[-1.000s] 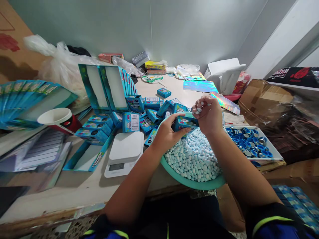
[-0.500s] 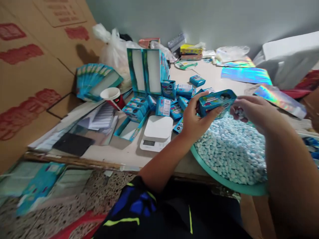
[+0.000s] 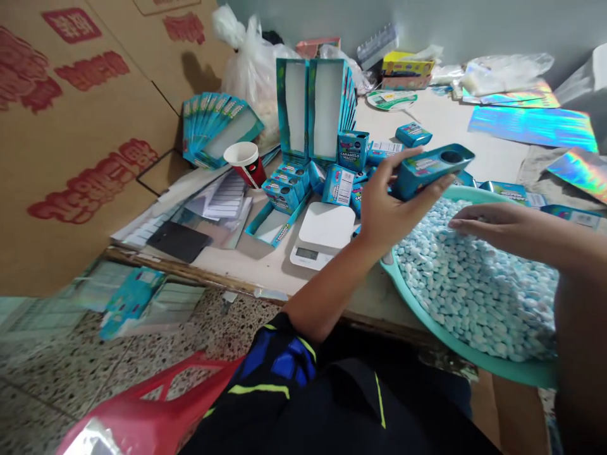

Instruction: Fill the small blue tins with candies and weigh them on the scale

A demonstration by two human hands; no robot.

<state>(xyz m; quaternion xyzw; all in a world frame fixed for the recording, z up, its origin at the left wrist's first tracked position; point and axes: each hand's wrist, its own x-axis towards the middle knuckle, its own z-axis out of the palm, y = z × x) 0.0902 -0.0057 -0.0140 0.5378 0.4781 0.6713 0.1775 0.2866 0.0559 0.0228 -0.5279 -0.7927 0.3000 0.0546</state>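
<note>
Blue box [image 3: 422,173], clamped in left hand [image 3: 385,208], may bend if squeezed; candies [image 3: 474,300] lie under right hand [image 3: 500,224], grip unclear.

One box [image 3: 429,170] is held by the left hand [image 3: 391,208]. Around it are counted one basin [image 3: 502,370], one scale [image 3: 326,225], one cup [image 3: 249,170].

Muted light, soft shadows, stretched edges

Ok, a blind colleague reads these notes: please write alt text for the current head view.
The left hand holds a blue box near a green basin of pale blue pieces; the right hand is over the pieces. A white scale and more blue boxes are on the table.
</note>
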